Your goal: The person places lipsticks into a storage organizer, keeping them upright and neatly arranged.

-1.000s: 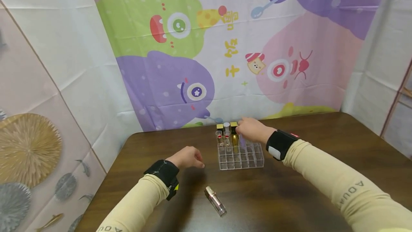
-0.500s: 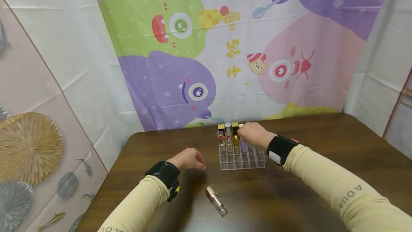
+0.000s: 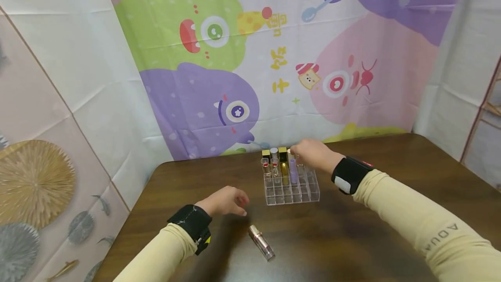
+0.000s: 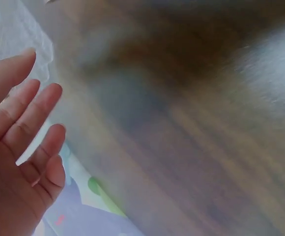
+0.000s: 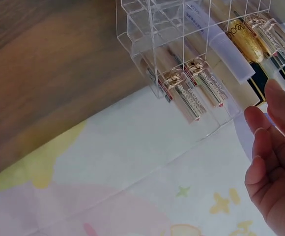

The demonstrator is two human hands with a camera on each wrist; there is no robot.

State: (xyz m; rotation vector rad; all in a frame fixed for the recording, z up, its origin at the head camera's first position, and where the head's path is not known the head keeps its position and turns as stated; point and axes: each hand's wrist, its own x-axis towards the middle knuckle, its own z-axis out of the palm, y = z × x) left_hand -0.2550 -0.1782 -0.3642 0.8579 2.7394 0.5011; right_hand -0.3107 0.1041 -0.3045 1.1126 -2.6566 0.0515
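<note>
My right hand [image 3: 314, 155] is over the back right of a clear lipstick organizer [image 3: 295, 197]. In the right wrist view its thumb and forefinger are apart, beside the tube tops, with nothing seen between them. A lilac tube [image 3: 293, 172] stands upright in the organizer, left of the hand. Next to it is a gold tube [image 3: 284, 173], with two clear-capped lipsticks further left. Above the table, my left hand [image 3: 225, 201] hovers with loosely bent fingers and no object. Just in front of it lies a gold-capped lip gloss tube [image 3: 261, 243].
Behind the front tubes stand black-and-gold lipsticks [image 3: 282, 153] and a silver-capped one [image 3: 274, 153]. The organizer's front compartments hold nothing visible. A cartoon-printed cloth [image 3: 289, 121] hangs behind the back edge of the brown table [image 3: 352, 229].
My right hand has come away from the lilac tube and shifted slightly right, so the tube's top now shows. My left hand has moved a little towards me.
</note>
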